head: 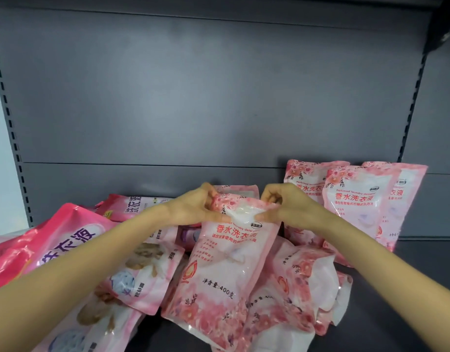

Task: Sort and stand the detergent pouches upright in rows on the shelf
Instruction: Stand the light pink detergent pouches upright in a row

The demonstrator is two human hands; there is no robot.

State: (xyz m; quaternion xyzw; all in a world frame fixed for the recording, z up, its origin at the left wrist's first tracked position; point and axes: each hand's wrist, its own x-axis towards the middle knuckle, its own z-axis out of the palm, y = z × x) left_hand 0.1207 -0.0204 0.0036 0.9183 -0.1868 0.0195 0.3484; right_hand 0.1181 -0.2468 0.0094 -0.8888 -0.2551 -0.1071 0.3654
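Seemingly both hands (193, 208) (280, 204) tight on pouch (226, 262)

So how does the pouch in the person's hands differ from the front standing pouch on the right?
The held pouch is pinched at its top corners by the left hand and right hand; the standing pouch is untouched. The held pouch leans over loose pouches; the standing pouch is upright in a row. Both share a pale pink floral print.

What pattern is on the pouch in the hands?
The pouch has pink flowers on pale pink, best in head view.
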